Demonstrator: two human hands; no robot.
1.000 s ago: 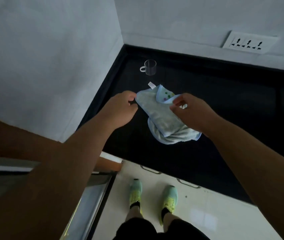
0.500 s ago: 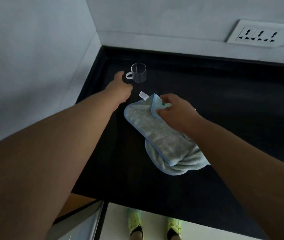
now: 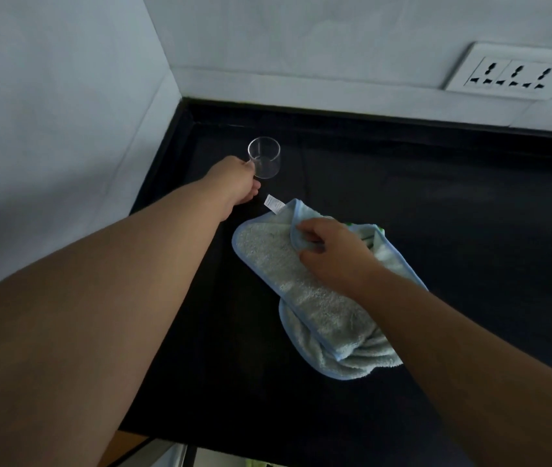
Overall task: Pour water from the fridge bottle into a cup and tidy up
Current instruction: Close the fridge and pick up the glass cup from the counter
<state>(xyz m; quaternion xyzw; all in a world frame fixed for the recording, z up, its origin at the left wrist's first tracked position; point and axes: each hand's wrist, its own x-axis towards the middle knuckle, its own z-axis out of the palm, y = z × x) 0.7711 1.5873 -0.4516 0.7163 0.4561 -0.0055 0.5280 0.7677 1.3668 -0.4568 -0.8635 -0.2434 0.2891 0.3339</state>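
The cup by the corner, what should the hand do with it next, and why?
Probably close the left hand on the glass cup at its side and lift it off the black counter. The fingers already touch the cup, it looks empty, and the right hand presses the towel flat nearby, seemingly ready to wipe where the cup stands.

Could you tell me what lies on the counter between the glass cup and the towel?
In the head view, only the towel's white tag lies between the cup and the towel; otherwise bare black counter.
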